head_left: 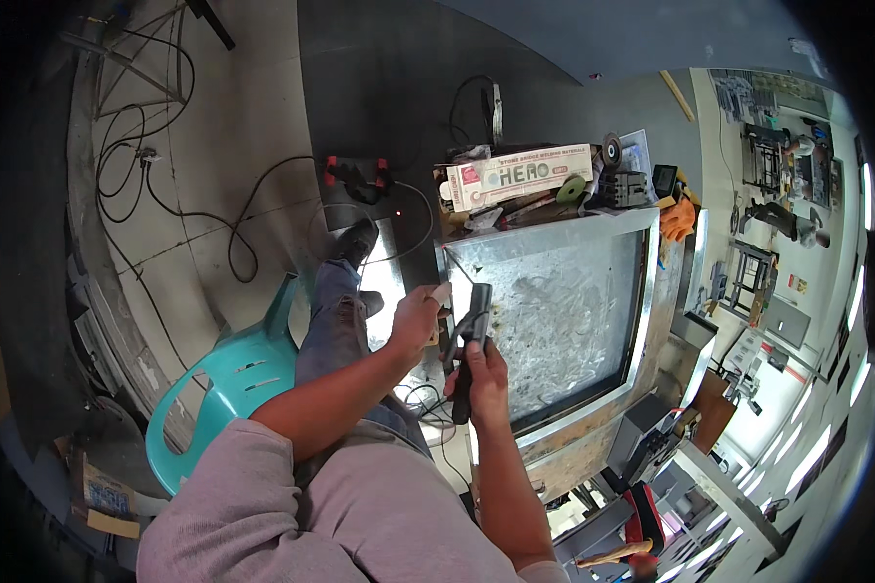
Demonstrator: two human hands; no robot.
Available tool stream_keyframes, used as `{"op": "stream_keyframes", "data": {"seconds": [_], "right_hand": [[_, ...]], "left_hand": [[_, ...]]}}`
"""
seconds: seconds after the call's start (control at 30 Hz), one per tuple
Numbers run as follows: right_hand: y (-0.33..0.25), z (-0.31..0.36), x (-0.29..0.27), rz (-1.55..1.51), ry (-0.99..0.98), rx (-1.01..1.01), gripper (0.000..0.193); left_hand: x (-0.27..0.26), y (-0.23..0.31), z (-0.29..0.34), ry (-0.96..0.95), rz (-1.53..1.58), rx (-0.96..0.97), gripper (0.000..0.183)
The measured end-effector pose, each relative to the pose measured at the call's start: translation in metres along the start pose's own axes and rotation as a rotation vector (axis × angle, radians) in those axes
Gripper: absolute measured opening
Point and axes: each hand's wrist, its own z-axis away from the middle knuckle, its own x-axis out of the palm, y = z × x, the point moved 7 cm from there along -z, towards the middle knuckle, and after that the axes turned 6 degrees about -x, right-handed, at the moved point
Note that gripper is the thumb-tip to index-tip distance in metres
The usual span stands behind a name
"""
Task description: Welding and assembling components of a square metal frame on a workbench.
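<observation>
My right hand [480,379] is wrapped round a black welding electrode holder [476,316], held over the near left edge of a metal-framed panel [564,301]. A thin rod [459,265] slants from the holder's top toward the frame's far left corner. Just left of the holder is my left hand [418,319], its fingers closed. Something small and pale [441,293] shows at its fingertips, too small to name. The panel has a bright metal rim and a scuffed, cloudy grey surface.
Behind the panel lie a white-and-red carton [520,178], a green disc [571,189] and orange gloves [678,221]. A red-and-black machine [357,178] with cables stands on the floor. A teal plastic chair [228,389] is at left. Other people are far right.
</observation>
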Motion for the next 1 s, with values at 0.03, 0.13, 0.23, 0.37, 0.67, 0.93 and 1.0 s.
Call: {"op": "stream_keyframes", "data": {"seconds": [0.03, 0.13, 0.23, 0.37, 0.67, 0.93, 1.0], "right_hand": [[-0.005, -0.001, -0.001, 0.208, 0.012, -0.094, 0.034], [-0.013, -0.002, -0.001, 0.525, 0.053, -0.301, 0.031], [-0.028, 0.002, 0.004, 0.890, 0.088, -0.590, 0.034], [-0.018, -0.002, 0.000, 0.750, 0.048, -0.439, 0.032], [0.026, -0.006, -0.002, -0.629, -0.144, 0.173, 0.051], [0.006, 0.000, -0.007, -0.120, 0.027, 0.020, 0.034], [-0.012, 0.001, -0.001, 0.449, 0.064, -0.175, 0.030]], "left_hand": [[-0.001, 0.000, -0.003, -0.005, 0.000, 0.031, 0.039], [-0.005, -0.006, -0.007, -0.119, 0.101, 0.084, 0.036], [-0.008, -0.015, -0.017, -0.114, 0.105, 0.030, 0.034], [-0.006, -0.011, -0.013, -0.109, 0.092, 0.009, 0.034], [-0.004, 0.008, 0.009, -0.019, 0.009, -0.028, 0.037], [-0.005, 0.001, 0.004, -0.025, 0.047, -0.030, 0.035], [-0.008, -0.004, 0.002, -0.017, 0.046, -0.037, 0.034]]}}
